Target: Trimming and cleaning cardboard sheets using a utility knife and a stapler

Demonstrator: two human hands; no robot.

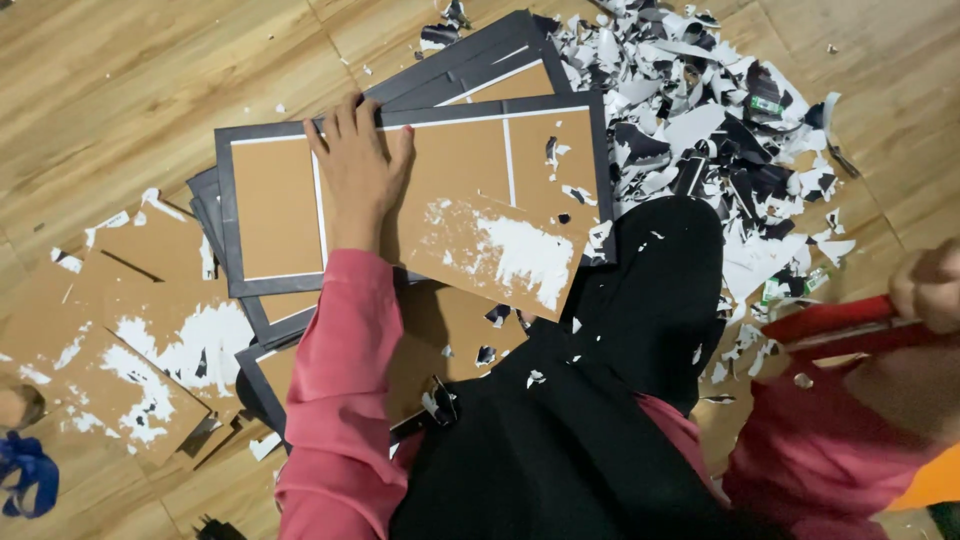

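Top frame: the landmark here, a flat rectangular board [420,190] with a brown cardboard face, a dark grey border and thin white lines marking off panels; it lies on a wood-grain plank floor [120,90].
Left hand: the left hand [358,170] lies palm down on the top frame's upper middle, fingers spread flat and reaching to its far edge; it presses, it clasps nothing. A pink sleeve [335,400] runs back from it.
Loose panel: a brown cardboard sheet [495,250], roughly four-sided, with a ragged white patch of torn paper, lies tilted over the top frame's near right corner, touching it.
Stack: more grey-bordered frames [480,60] poke out from under the top frame, behind it and on its left side; I cannot count them exactly.
Bare boards: to the near left of the top frame, a few brown cardboard pieces [150,350] with white scuffed patches overlap on the floor.
Scraps: right of the top frame, a big loose heap of torn black and white paper shreds [720,130], curled and jagged, too many to count.
Right hand: well right of the top frame at the picture's edge, the right hand [930,285] is curled closed on a red handle [830,320]; the tool's working end is not visible.
Lap: black cloth [620,380] covers the knee just near-right of the top frame, flecked with white bits.
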